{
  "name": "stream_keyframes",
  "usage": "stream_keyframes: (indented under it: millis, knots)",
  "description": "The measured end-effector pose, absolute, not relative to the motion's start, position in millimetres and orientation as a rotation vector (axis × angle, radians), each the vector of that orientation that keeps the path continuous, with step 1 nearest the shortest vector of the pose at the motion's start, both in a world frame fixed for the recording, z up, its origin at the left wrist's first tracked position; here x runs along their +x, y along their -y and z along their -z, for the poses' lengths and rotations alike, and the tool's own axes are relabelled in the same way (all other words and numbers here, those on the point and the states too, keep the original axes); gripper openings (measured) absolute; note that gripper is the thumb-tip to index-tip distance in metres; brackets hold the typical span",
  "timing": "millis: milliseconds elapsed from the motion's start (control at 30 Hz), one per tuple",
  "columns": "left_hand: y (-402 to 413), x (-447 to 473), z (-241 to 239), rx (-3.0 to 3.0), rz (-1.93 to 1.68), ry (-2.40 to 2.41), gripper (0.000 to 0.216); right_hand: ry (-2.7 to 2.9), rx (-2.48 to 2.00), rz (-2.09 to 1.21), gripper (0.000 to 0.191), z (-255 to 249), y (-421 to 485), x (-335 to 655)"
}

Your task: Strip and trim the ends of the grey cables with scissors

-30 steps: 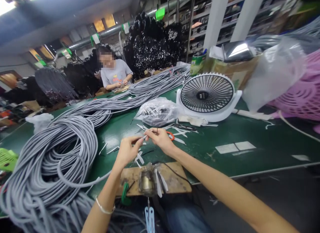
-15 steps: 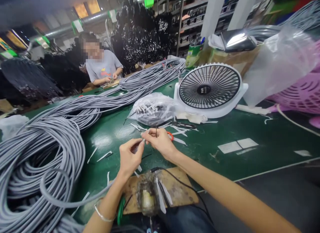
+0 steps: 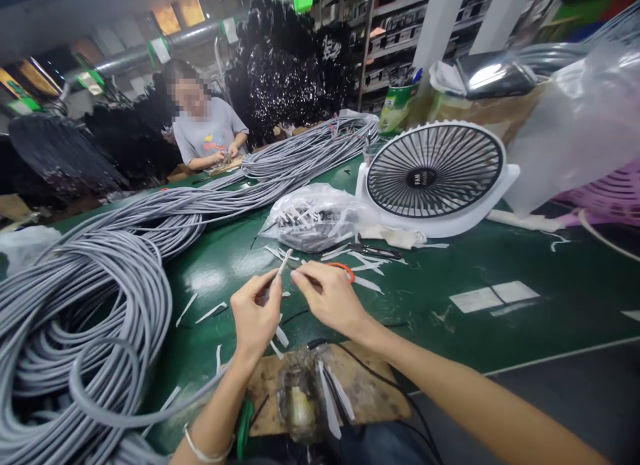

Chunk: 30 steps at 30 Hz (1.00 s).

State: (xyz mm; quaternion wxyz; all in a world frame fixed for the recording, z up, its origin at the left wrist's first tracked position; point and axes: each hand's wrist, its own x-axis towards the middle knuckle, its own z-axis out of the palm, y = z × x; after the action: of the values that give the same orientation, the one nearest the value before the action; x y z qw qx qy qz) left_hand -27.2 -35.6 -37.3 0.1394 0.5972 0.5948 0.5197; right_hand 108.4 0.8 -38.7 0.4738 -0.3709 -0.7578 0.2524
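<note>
My left hand (image 3: 255, 315) is closed in a pinch on the end of a grey cable, whose tip (image 3: 285, 260) sticks up between thumb and fingers. My right hand (image 3: 327, 295) is closed in a pinch just to the right of that tip, fingers almost touching the left hand's; what it holds is too small to make out. The grey cable (image 3: 130, 412) runs down to the left from my left hand into a big coil of grey cables (image 3: 75, 318). Below my hands lies a stained wooden board (image 3: 360, 388) with a metal fixture (image 3: 297, 395).
A white desk fan (image 3: 435, 175) stands on the green table (image 3: 500, 252). A clear bag of small parts (image 3: 310, 218) and loose white strips (image 3: 200, 312) lie near my hands. Orange-handled scissors (image 3: 345, 268) sit behind my right hand. Another person (image 3: 207, 128) works across the table.
My hands have drawn slightly apart; the cable tip now points up from my left hand. The camera has shifted a little.
</note>
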Motion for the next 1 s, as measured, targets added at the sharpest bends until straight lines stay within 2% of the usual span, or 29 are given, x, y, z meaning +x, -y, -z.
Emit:
stream_keyframes:
  millis: [333, 600, 667, 767, 867, 933, 1000]
  knots:
    - [38, -26, 37, 1.754, -1.478, -1.735, 0.023, 1.879, -0.926, -0.565, 0.030, 42, 3, 105]
    - [39, -25, 37, 2.002, -1.452, -1.775, 0.019, 1.775, -0.975, -0.918, 0.041, 43, 0, 104]
    - [40, -25, 37, 2.067, -1.470, -1.766, 0.018, 1.776, -0.968, -0.831, 0.039, 46, 1, 104]
    - [38, -26, 39, 2.039, -1.463, -1.782, 0.018, 1.830, -0.868, -0.472, 0.033, 50, 10, 102]
    - [29, -30, 43, 1.856, -1.298, -1.887, 0.016, 1.930, -0.540, -0.156, 0.029, 51, 26, 97]
    - [24, -33, 45, 1.701, -1.235, -1.918, 0.014, 1.983, -0.340, -0.061, 0.030, 51, 32, 95]
    - [22, -34, 45, 1.592, -1.296, -1.878, 0.016, 1.983, -0.475, -0.119, 0.030, 49, 28, 97]
